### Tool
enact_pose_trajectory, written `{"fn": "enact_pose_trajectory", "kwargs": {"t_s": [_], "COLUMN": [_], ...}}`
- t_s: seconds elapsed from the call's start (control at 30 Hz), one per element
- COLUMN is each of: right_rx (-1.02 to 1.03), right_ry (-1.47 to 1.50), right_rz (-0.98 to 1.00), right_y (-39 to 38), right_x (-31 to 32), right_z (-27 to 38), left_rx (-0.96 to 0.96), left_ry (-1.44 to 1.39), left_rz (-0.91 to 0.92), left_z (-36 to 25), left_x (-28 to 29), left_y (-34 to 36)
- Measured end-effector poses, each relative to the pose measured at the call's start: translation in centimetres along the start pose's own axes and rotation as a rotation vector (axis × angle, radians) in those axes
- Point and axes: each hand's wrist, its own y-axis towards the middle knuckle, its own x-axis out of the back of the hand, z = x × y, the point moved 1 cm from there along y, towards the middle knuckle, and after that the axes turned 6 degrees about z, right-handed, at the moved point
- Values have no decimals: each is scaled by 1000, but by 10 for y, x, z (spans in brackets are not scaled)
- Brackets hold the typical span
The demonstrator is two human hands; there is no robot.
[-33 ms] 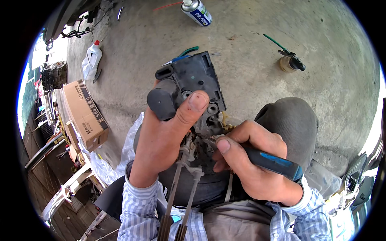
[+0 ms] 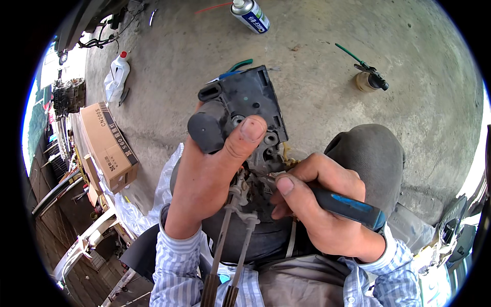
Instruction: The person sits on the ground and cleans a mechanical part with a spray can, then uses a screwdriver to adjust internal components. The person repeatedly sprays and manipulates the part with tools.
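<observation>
My left hand (image 2: 204, 169) grips a black plastic mechanism housing (image 2: 250, 97), its thumb across the front face and its fingers mostly hidden behind. A round motor-like bulge sits on the housing's left. Two cables with ribbed sleeves (image 2: 210, 286) run from its greasy lower end toward my lap. In my right hand (image 2: 327, 204) is a screwdriver (image 2: 350, 209) with a black and blue handle. Its thin shaft points left into the lower part of the housing, where the tip is hard to make out. Both hands are over my lap, between my knees.
On the concrete floor stand a spray can (image 2: 249, 16), an oil can with a green spout (image 2: 368, 81) and a white jug with a red cap (image 2: 117, 77). Left of me are a cardboard box (image 2: 110, 146) and clear plastic sheeting (image 2: 135, 212). Green-and-blue handles (image 2: 240, 65) show beyond the housing.
</observation>
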Motion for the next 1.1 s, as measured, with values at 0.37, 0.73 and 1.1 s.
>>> {"fn": "enact_pose_trajectory", "kwargs": {"t_s": [0.37, 0.73, 1.1], "right_rx": [115, 114, 452], "right_ry": [-101, -102, -450], "right_rz": [46, 13, -1], "right_y": [-4, -4, 3], "right_x": [3, 3, -6], "right_z": [-3, -1, -8], "left_rx": [1, 3, -15], "left_ry": [-14, -10, 61], "left_rz": [8, 19, 26], "left_z": [1, 1, 5], "left_x": [-1, -1, -1], "left_y": [1, -1, 2]}}
